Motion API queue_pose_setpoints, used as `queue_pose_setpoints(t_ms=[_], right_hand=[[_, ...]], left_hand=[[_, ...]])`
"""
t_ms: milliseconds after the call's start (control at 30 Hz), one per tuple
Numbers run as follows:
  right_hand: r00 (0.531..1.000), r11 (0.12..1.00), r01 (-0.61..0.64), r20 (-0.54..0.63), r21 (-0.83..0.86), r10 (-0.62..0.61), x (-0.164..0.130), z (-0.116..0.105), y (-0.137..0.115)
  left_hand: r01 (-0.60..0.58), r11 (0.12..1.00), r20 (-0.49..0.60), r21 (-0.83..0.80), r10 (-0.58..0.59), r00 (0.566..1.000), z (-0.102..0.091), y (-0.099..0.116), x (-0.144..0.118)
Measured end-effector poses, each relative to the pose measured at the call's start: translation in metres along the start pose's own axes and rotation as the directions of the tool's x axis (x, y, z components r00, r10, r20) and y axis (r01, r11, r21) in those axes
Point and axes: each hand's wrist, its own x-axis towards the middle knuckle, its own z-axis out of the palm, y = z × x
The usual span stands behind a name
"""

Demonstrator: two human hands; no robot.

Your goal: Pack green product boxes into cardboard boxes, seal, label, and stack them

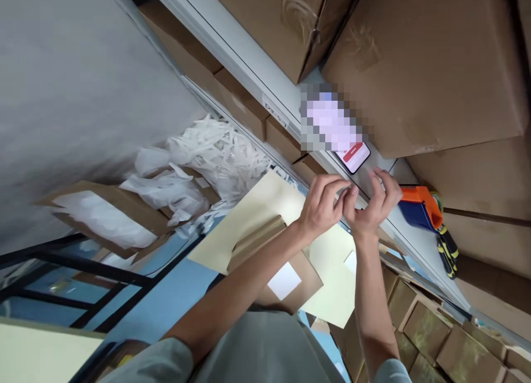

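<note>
My left hand (322,205) is raised over the edge of a pale shelf (375,175), its fingers bent in close to the thumb. Anything between those fingertips is too small or hidden to make out. Close beside it, my right hand (372,203) has curved fingers spread away from its thumb, with nothing visible in the gap. The two thumbs nearly meet. Just beyond the hands lies a phone (355,160) with a lit screen, partly blurred out. An orange and blue tape dispenser (421,206) rests on the shelf right of my right hand.
Large cardboard boxes (423,67) stand along the shelf. A black and yellow item (448,253) lies past the dispenser. Below are a cream board (265,206), a carton with a white label (305,278), white paper shreds (224,150) and a black metal frame (91,272).
</note>
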Motion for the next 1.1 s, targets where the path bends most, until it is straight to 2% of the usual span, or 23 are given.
queue_pose_setpoints(t_ms=[267,633,833,967,1100], right_hand=[[1.000,0.999,0.009,0.009,-0.052,-0.009,-0.004,0.009,-0.002],[0.999,0.990,0.020,0.028,-0.140,-0.016,-0.005,0.012,-0.006],[0.999,0.987,-0.025,0.043,-0.160,0.032,-0.020,0.018,-0.001],[0.994,0.981,-0.043,0.094,-0.190,0.061,-0.019,0.024,0.004],[0.978,0.982,-0.108,0.163,-0.158,0.134,-0.026,0.011,-0.003]], left_hand=[[0.022,0.994,-0.039,-0.109,-0.027,0.999,0.017,-0.024,-0.007],[0.015,0.991,-0.049,-0.135,-0.022,0.999,0.020,-0.031,-0.011],[0.052,0.995,0.026,-0.090,-0.050,0.998,0.017,-0.030,-0.013],[0.036,0.996,0.028,-0.083,-0.034,0.999,0.019,-0.029,-0.011],[0.085,0.994,0.103,-0.066,-0.078,0.992,0.006,-0.023,-0.016]])
